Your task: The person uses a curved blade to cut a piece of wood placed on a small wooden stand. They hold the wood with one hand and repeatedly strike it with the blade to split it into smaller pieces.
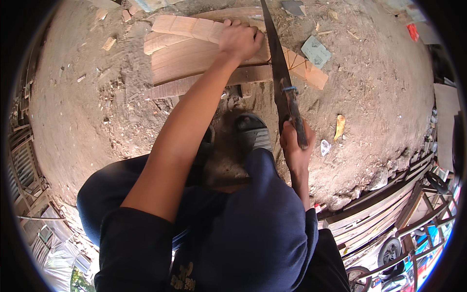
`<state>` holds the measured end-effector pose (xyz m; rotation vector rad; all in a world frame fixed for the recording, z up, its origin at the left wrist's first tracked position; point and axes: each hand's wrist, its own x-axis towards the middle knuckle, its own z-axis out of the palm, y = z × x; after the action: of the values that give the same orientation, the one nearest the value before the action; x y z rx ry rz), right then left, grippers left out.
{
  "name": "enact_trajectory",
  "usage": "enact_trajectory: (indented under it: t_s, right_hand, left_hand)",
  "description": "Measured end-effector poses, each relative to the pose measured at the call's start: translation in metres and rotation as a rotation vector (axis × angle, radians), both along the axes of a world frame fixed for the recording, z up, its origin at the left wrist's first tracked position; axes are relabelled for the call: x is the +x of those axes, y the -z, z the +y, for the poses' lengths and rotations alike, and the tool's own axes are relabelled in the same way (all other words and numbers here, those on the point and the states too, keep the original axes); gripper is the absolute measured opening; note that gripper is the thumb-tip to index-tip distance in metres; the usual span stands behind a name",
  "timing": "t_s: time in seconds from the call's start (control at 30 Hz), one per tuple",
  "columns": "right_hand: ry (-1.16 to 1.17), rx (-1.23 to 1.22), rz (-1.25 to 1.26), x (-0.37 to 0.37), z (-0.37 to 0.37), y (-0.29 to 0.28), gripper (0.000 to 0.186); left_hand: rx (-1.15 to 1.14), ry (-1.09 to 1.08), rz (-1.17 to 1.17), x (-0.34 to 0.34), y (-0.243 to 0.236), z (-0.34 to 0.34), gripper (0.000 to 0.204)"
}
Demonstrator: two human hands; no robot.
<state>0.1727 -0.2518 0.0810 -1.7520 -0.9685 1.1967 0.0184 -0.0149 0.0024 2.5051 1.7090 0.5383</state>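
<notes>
My left hand is closed over a light wooden plank, its fingers curled round the far edge. Lines run across the plank, which lies slantwise on a low bench of wider boards. Its right end sticks out beyond the bench. In my right hand is the handle of a handsaw, the long dark blade pointing away from me. The blade crosses the plank to the right of my left hand; whether its teeth are in the wood I cannot tell.
On the dirt floor right of the bench lie a grey block, a yellow-brown leaf-like scrap and a crumpled clear piece. My sandalled foot is close before the bench. Stacked timber lines the lower right, with wheels behind it.
</notes>
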Motion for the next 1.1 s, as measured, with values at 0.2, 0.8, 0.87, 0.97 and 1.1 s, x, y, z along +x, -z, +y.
enact_trajectory:
  t_s: [0.2, 0.8, 0.87, 0.97, 1.1]
  right_hand:
    - [0.019, 0.048, -0.017, -0.003, 0.000, 0.001, 0.019]
    - [-0.043, 0.058, -0.071, -0.006, -0.018, 0.007, 0.019]
    - [-0.010, 0.027, -0.020, -0.002, -0.037, 0.001, 0.019]
    - [0.017, -0.021, 0.002, -0.003, -0.033, 0.001, 0.018]
    - [0.010, 0.013, 0.011, -0.006, -0.006, -0.001, 0.017]
  left_hand:
    - [-0.039, -0.014, 0.001, 0.005, 0.002, 0.002, 0.037]
    - [-0.083, -0.034, 0.043, 0.003, -0.004, 0.005, 0.037]
    - [-0.101, -0.025, 0.016, 0.007, -0.004, 0.002, 0.042]
    - [-0.111, -0.031, 0.076, 0.010, -0.006, 0.006, 0.042]
    - [-0.154, -0.056, 0.070, 0.009, -0.007, 0.009, 0.042]
